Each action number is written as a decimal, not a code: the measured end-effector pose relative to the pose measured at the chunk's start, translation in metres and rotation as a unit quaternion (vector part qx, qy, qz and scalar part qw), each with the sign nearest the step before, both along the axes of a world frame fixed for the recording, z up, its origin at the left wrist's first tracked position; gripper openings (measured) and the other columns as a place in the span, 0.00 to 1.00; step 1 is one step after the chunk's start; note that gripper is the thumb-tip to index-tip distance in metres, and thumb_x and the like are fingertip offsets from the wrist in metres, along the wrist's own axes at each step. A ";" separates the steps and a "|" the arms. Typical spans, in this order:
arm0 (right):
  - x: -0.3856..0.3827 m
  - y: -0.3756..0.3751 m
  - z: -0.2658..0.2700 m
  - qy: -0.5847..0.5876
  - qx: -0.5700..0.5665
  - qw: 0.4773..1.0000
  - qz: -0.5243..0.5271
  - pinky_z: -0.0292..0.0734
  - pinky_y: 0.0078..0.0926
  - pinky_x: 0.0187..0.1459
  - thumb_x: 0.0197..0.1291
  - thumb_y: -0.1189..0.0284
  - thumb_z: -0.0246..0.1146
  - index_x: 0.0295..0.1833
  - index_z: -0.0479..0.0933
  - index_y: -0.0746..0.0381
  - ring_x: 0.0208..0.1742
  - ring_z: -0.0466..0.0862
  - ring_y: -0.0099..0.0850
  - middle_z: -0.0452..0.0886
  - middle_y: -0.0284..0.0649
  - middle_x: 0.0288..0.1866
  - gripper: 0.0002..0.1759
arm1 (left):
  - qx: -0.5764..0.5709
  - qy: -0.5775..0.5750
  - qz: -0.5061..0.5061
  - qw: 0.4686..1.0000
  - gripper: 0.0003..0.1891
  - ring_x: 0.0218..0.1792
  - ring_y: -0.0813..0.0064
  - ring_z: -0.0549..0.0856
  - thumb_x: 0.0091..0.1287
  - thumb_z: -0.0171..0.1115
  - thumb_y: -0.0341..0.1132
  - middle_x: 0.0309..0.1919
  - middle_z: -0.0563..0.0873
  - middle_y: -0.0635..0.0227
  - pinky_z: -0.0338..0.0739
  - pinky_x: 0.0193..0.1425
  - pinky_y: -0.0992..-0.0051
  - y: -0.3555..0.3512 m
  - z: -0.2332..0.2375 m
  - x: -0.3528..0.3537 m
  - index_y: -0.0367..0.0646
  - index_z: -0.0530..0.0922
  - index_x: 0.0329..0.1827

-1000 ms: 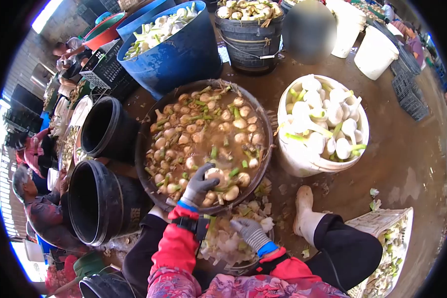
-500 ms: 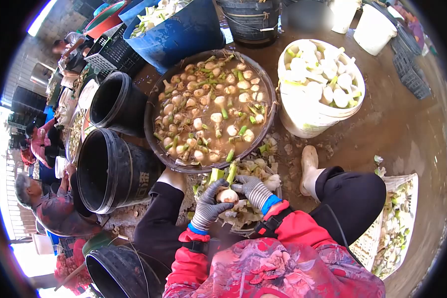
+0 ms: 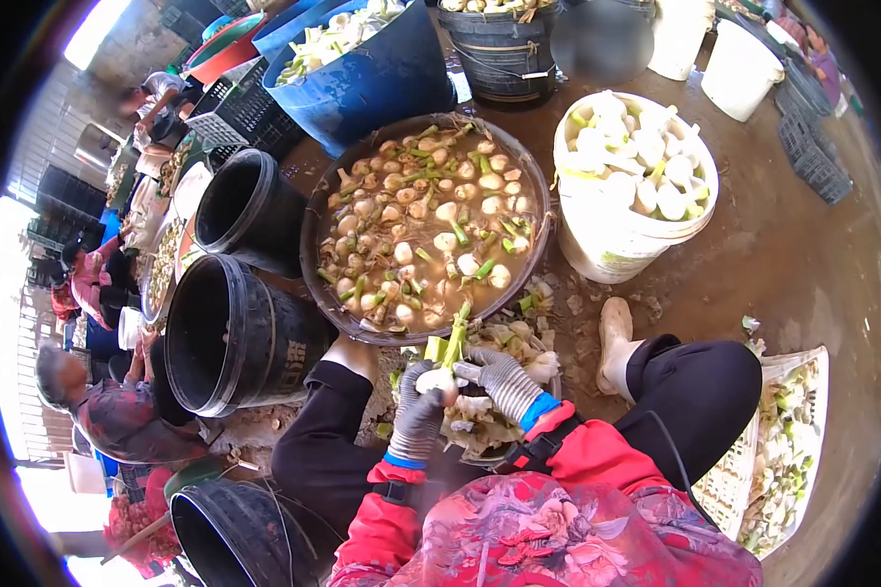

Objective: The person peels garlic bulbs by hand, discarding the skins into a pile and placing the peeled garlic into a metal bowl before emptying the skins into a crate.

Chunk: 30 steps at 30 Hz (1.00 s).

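Note:
My left hand (image 3: 419, 406), in a grey striped glove, is closed around a garlic bulb (image 3: 437, 382) with its thick green stem (image 3: 455, 338) pointing up and away. The bulb's pale side shows between the fingers. My right hand (image 3: 502, 380), gloved alike, is closed close beside the bulb at the stem's base. Its fingertips are partly hidden, and whatever it grips is too small to make out. Under both hands lies a heap of peeled skins and leaves (image 3: 480, 426). Just beyond, a wide round tub (image 3: 308, 256) holds muddy water with many floating garlic bulbs.
A white bucket (image 3: 607, 240) heaped with cleaned bulbs stands right of the tub. Black buckets (image 3: 289, 338) stand at left, a blue tub (image 3: 362, 93) behind. A white crate (image 3: 817, 391) of trimmings lies at right. Other people (image 3: 132, 411) sit along the left side.
The bulb has turned in my left hand and shows a whiter surface than before. My left hand has rolled and its fingers point more upward. The camera view has shifted slightly.

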State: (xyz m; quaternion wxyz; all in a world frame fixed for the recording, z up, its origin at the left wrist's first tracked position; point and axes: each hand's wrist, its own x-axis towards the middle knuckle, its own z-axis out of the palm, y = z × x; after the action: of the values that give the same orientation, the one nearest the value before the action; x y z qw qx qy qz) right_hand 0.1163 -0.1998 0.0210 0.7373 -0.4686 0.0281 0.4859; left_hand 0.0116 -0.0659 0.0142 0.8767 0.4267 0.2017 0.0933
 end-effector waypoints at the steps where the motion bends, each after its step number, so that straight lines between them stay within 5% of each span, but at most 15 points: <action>1: -0.002 0.002 -0.003 -0.106 -0.029 0.994 0.006 0.75 0.22 0.47 0.60 0.73 0.61 0.55 0.74 0.70 0.43 0.79 0.23 0.82 0.38 0.44 0.19 | 0.094 0.048 0.006 0.994 0.34 0.51 0.66 0.75 0.48 0.75 0.35 0.49 0.74 0.59 0.71 0.58 0.69 -0.007 0.002 -0.002 0.40 0.67 0.56; 2: -0.003 0.003 -0.005 -0.106 -0.028 0.994 0.003 0.75 0.22 0.47 0.60 0.73 0.61 0.55 0.74 0.70 0.43 0.79 0.23 0.82 0.38 0.44 0.19 | 0.095 0.048 0.003 0.994 0.34 0.51 0.66 0.75 0.48 0.75 0.35 0.49 0.74 0.59 0.71 0.58 0.69 -0.006 -0.003 -0.003 0.40 0.67 0.56; 5: -0.009 0.005 -0.013 -0.215 -0.104 0.971 -0.012 0.75 0.24 0.47 0.60 0.75 0.58 0.52 0.75 0.70 0.43 0.80 0.27 0.83 0.42 0.44 0.16 | 0.581 0.062 -0.041 0.811 0.37 0.52 0.69 0.73 0.44 0.77 0.32 0.51 0.73 0.63 0.67 0.60 0.70 -0.010 -0.012 -0.005 0.40 0.65 0.57; 8: -0.011 0.008 -0.022 -0.326 -0.211 0.921 0.005 0.75 0.25 0.47 0.59 0.76 0.57 0.52 0.75 0.68 0.43 0.81 0.30 0.83 0.46 0.42 0.15 | 0.642 0.050 -0.025 0.765 0.36 0.51 0.70 0.74 0.46 0.76 0.32 0.50 0.73 0.62 0.69 0.58 0.70 -0.016 -0.008 0.001 0.40 0.65 0.57; 10: -0.014 0.009 -0.027 -0.339 -0.203 0.918 -0.037 0.75 0.27 0.47 0.58 0.78 0.56 0.52 0.76 0.66 0.43 0.81 0.35 0.82 0.49 0.42 0.16 | 0.211 0.106 -0.007 0.972 0.29 0.48 0.70 0.76 0.56 0.69 0.35 0.50 0.75 0.62 0.73 0.54 0.69 -0.023 0.004 0.003 0.43 0.65 0.59; 12: -0.013 0.007 -0.019 -0.299 -0.128 0.943 -0.074 0.74 0.27 0.49 0.58 0.80 0.55 0.52 0.76 0.65 0.44 0.81 0.35 0.81 0.49 0.43 0.16 | -0.069 0.037 0.045 0.996 0.32 0.47 0.68 0.79 0.59 0.67 0.41 0.51 0.75 0.62 0.78 0.45 0.71 -0.018 0.016 0.008 0.44 0.62 0.64; 14: -0.008 0.008 -0.018 -0.322 -0.143 0.935 -0.046 0.73 0.25 0.50 0.61 0.79 0.55 0.52 0.76 0.67 0.44 0.80 0.30 0.82 0.43 0.44 0.14 | -0.095 0.054 0.071 0.991 0.33 0.47 0.67 0.79 0.61 0.63 0.46 0.52 0.75 0.63 0.78 0.43 0.70 -0.014 0.016 0.009 0.47 0.61 0.67; 16: -0.007 0.008 0.001 -0.151 0.040 0.982 -0.105 0.74 0.23 0.47 0.63 0.75 0.56 0.51 0.76 0.68 0.43 0.78 0.26 0.81 0.37 0.42 0.12 | -0.128 0.049 0.031 0.990 0.33 0.46 0.66 0.80 0.61 0.63 0.47 0.52 0.75 0.62 0.79 0.42 0.70 -0.006 0.009 0.005 0.48 0.61 0.67; 18: -0.004 0.002 0.005 -0.104 0.043 0.992 -0.051 0.74 0.20 0.45 0.64 0.72 0.59 0.51 0.77 0.67 0.41 0.78 0.23 0.81 0.35 0.41 0.13 | -0.024 0.035 -0.004 0.999 0.36 0.48 0.65 0.79 0.59 0.66 0.45 0.52 0.74 0.61 0.79 0.44 0.69 -0.012 0.008 0.002 0.45 0.59 0.67; 20: -0.006 0.002 -0.008 -0.085 -0.068 0.993 -0.032 0.71 0.18 0.42 0.64 0.70 0.59 0.48 0.77 0.67 0.37 0.74 0.18 0.79 0.32 0.38 0.13 | 0.231 0.067 -0.046 0.970 0.38 0.49 0.66 0.79 0.58 0.68 0.44 0.52 0.74 0.61 0.80 0.44 0.69 -0.016 -0.001 -0.003 0.43 0.58 0.67; 22: -0.009 0.003 -0.022 -0.095 -0.069 0.993 -0.034 0.72 0.19 0.43 0.64 0.71 0.58 0.48 0.78 0.67 0.38 0.75 0.19 0.79 0.32 0.39 0.12 | 0.215 0.095 -0.042 0.971 0.37 0.45 0.65 0.80 0.57 0.68 0.47 0.49 0.76 0.60 0.80 0.42 0.69 -0.015 0.000 -0.003 0.42 0.61 0.65; 25: -0.011 0.009 -0.018 -0.090 0.004 0.984 -0.156 0.74 0.18 0.43 0.61 0.74 0.60 0.50 0.78 0.67 0.39 0.78 0.21 0.81 0.34 0.40 0.12 | -0.221 0.087 -0.034 0.971 0.35 0.34 0.65 0.80 0.57 0.59 0.65 0.41 0.80 0.59 0.77 0.32 0.72 -0.017 0.004 0.004 0.45 0.69 0.57; 28: -0.006 0.007 -0.019 -0.029 0.030 0.986 -0.163 0.75 0.19 0.43 0.61 0.73 0.60 0.52 0.77 0.67 0.39 0.78 0.21 0.81 0.35 0.42 0.14 | -0.370 0.012 -0.192 0.909 0.37 0.32 0.66 0.80 0.58 0.51 0.70 0.35 0.81 0.62 0.77 0.35 0.69 0.000 -0.012 0.012 0.44 0.72 0.53; 29: -0.005 0.007 -0.020 -0.028 0.029 0.986 -0.164 0.75 0.19 0.43 0.61 0.73 0.60 0.52 0.77 0.67 0.39 0.78 0.21 0.81 0.35 0.42 0.14 | -0.302 0.175 -0.072 0.934 0.38 0.30 0.67 0.80 0.58 0.49 0.72 0.31 0.81 0.64 0.76 0.37 0.71 -0.007 -0.002 0.020 0.44 0.73 0.51; 30: -0.004 0.006 -0.022 -0.039 0.016 0.983 -0.177 0.75 0.20 0.43 0.62 0.73 0.60 0.52 0.77 0.67 0.40 0.79 0.22 0.81 0.36 0.42 0.14 | -0.304 0.176 -0.073 0.934 0.38 0.30 0.67 0.80 0.58 0.49 0.72 0.31 0.81 0.64 0.76 0.37 0.71 -0.005 -0.010 0.019 0.44 0.73 0.51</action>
State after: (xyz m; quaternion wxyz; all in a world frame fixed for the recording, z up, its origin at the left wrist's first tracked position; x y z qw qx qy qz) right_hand 0.1123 -0.1939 -0.0005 0.8195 -0.4628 0.0741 0.3297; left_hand 0.0311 -0.0709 0.0042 0.9193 0.1633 0.3397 -0.1132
